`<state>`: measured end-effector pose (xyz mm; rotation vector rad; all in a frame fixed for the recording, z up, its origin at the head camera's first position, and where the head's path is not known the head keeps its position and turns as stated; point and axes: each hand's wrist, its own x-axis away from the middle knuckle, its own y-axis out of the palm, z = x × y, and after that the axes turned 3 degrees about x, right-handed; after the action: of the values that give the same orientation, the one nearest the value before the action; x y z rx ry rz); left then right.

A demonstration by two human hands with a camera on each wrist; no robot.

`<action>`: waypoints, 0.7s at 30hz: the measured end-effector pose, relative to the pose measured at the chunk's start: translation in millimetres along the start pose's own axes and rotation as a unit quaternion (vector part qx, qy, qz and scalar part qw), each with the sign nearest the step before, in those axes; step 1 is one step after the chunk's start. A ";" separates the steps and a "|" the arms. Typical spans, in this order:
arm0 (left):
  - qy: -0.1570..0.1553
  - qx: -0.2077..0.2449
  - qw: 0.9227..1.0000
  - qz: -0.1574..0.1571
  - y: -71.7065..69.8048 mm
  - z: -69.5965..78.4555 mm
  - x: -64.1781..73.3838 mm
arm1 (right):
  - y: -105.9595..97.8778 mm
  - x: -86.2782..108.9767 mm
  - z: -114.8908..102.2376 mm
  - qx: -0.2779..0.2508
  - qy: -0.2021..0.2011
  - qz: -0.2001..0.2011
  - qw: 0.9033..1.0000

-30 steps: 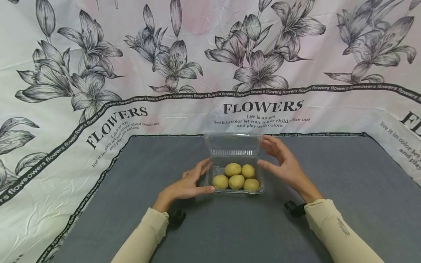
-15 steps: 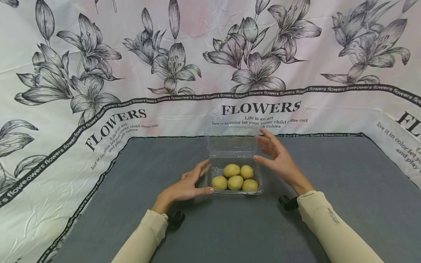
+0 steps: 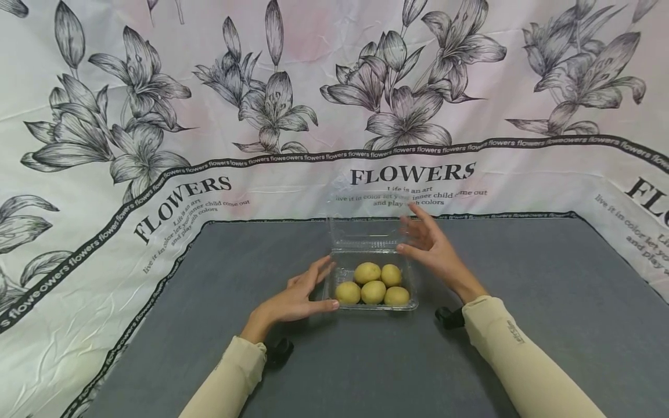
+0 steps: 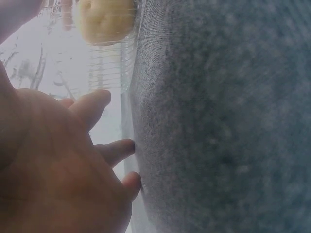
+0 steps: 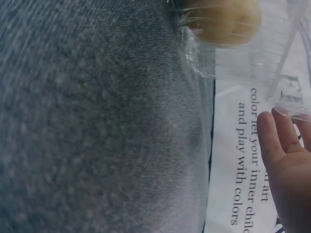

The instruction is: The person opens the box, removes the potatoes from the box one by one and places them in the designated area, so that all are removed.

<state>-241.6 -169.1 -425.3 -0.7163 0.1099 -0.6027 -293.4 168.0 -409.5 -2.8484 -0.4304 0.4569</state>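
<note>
A clear plastic container [image 3: 373,307] sits on the grey table with several small yellow potatoes [image 3: 373,292] inside. Its hinged lid [image 3: 360,232] stands raised at the back. My left hand [image 3: 295,297] lies along the container's left side, thumb at the front left corner and fingers spread along the wall. In the left wrist view, those fingers [image 4: 119,151] look nearly straight beside the ribbed plastic. My right hand [image 3: 439,255] is at the lid's right edge, its slightly bent fingers overlapping the lid in the head view. One potato [image 5: 223,22] shows through the plastic in the right wrist view.
The grey tabletop [image 3: 366,371] stretches out on both sides of the container. A white cloth [image 3: 282,191] printed with lilies and lettering hangs behind and left of it. Black wrist straps [image 3: 450,317] sit at both cuffs.
The lid has swung up, its top edge now higher against the cloth. My right hand has moved a little left with it. The left hand stays at the container's side.
</note>
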 end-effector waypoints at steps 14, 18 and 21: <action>0.002 0.004 1.000 0.004 2.6 -1.6 -0.1 | -2.2 -6.6 14.7 -0.019 0.050 -0.002 0.999; 0.008 0.000 1.000 0.007 2.5 -0.5 -0.1 | -1.5 -5.1 14.1 -0.015 0.060 -0.006 0.998; 0.012 -0.002 1.000 0.007 2.4 0.0 0.1 | -1.9 -1.8 13.0 -0.008 0.066 -0.007 0.998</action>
<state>-240.4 -167.7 -426.8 -0.7121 0.1376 -0.5973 -299.9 171.4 -420.6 -2.8676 -0.4302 0.2618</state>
